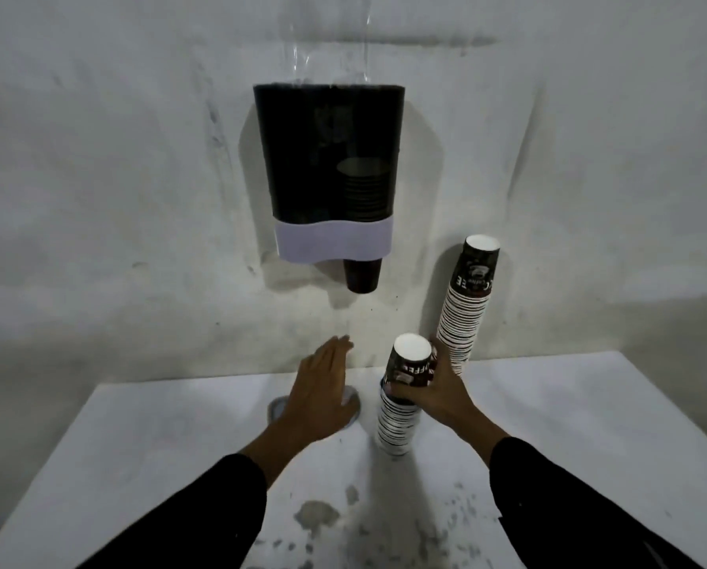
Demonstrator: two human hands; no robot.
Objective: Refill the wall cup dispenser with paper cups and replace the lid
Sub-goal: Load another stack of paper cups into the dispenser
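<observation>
We see the right hand (434, 394) with its fingers wrapped around the upper end of a short stack of upside-down printed paper cups (403, 398) standing on the white surface (569, 425). The left hand (323, 388) hovers flat, fingers spread and empty, above a grey round lid (276, 408). A taller cup stack (467, 301) leans on the wall, right of the dark wall-mounted cup dispenser (329, 166).

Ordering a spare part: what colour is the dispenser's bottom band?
White, under a dark tinted body, on the dispenser; band in the head view.
</observation>
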